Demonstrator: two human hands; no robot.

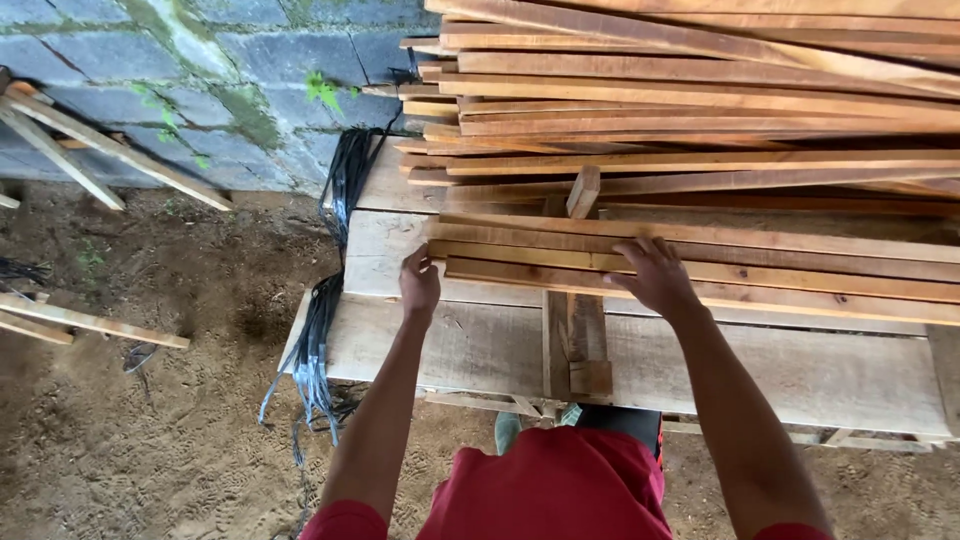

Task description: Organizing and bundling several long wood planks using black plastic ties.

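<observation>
The left hand (419, 283) is curling its fingers over the near end of a small layer of wooden slats (760, 262), while the right hand (655, 276) is lying flat and spread on top of them. The slats are resting across a rough plank bench (780, 375), their ends not yet flush, so squaring appears to be only partly done. Behind them a tall stack of boards (700, 100) is crowding the bench; a short upright offcut (583, 192) is standing between. Black straps (325, 330) are hanging off the bench's left end.

Plank bench (800, 375): wooden slats (780, 265), black straps (335, 240) on it.
</observation>
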